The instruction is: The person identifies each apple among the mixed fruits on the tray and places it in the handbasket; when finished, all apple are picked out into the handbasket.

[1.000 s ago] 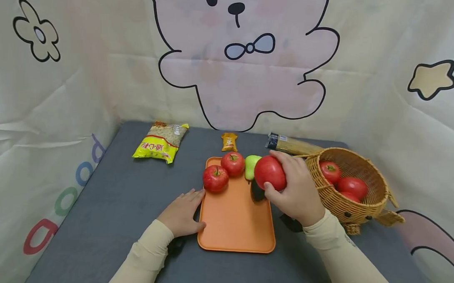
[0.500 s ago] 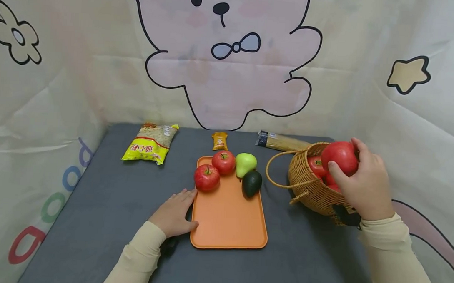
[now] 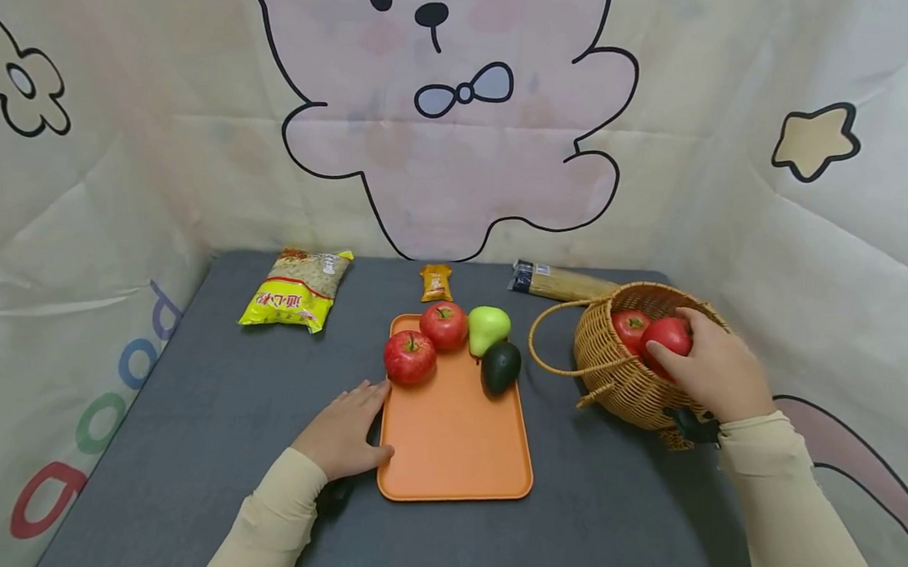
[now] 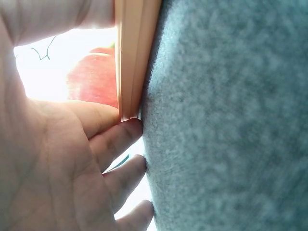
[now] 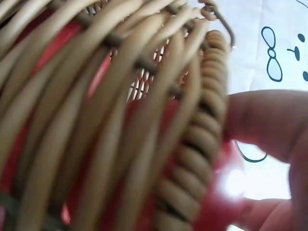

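Observation:
In the head view my right hand (image 3: 721, 372) grips a red apple (image 3: 664, 337) inside the wicker basket (image 3: 608, 372), thumb and fingers on either side of it. In the right wrist view the basket's rim (image 5: 211, 96) partly hides the apple (image 5: 224, 192) beside my fingers. My left hand (image 3: 344, 434) rests at the left edge of an orange tray (image 3: 456, 450), fingers extended, thumb against its side. On the tray's far half lie two red apples (image 3: 410, 358), a green pear (image 3: 488, 330) and a dark green avocado (image 3: 500, 369).
Another red apple (image 3: 630, 325) lies in the basket, whose loop handle (image 3: 536, 341) points toward the tray. Behind stand a yellow snack bag (image 3: 296, 290), a small orange packet (image 3: 436, 283) and a pack of noodles (image 3: 562, 281). A printed cloth (image 3: 202, 183) surrounds the table.
My right hand has carried the red apple rightward from above the tray to over the basket, then lowered it inside. The left hand stays at the tray's edge. The head view has shifted slightly.

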Demonstrator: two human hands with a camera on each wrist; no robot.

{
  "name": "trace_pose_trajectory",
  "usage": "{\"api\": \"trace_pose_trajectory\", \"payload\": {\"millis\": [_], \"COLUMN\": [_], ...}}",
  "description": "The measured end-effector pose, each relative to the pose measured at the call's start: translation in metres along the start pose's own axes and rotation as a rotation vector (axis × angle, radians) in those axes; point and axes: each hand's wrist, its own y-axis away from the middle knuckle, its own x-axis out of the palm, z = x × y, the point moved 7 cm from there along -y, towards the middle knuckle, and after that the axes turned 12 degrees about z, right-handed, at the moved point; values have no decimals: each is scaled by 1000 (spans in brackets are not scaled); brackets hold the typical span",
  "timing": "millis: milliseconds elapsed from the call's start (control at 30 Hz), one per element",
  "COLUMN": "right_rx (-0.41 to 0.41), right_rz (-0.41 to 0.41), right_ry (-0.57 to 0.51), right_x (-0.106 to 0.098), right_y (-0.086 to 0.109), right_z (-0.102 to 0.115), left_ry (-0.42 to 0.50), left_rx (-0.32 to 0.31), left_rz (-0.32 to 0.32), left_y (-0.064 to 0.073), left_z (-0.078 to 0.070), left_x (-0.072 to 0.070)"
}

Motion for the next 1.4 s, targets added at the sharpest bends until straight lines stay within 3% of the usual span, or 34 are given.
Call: {"api": "trace_pose_trajectory", "payload": {"millis": [167,300,367,433,600,733,900,1067,1233,1400], "right_rx": [-1,21,18,-3,-213,-421,-592,-642,-631,-606], "right_rz": [31,102,96,35,-234,-295,-213,-59,63,104], "right_ry": [13,39,59,64,22,-3,28,95,179,218], "right_x": [5,11,13,12,3,13,52,108,154,173], "right_y": [-7,-13,-15,-14,-3,2,-2,-15,-31,-38], "right_z": [5,8,13,24,83,142,212,264,292,302], "left_ry": [4,-3,-3,-9,-18,-8,-17,-1,-17,-30], "left_rx": [-9,-16,-19,-20,-21,-20,-24,-18,-23,-12], "left_rz": [-6,-17,-18,-17,-18,-19,-19,-17,-6,-15], "left_y": [3,7,7,7,7,7,8,5,1,-1], "left_z": [3,5,7,8,11,12,13,11,6,-1], "left_x": [0,0,0,0,0,-1,0,0,1,-1]}}
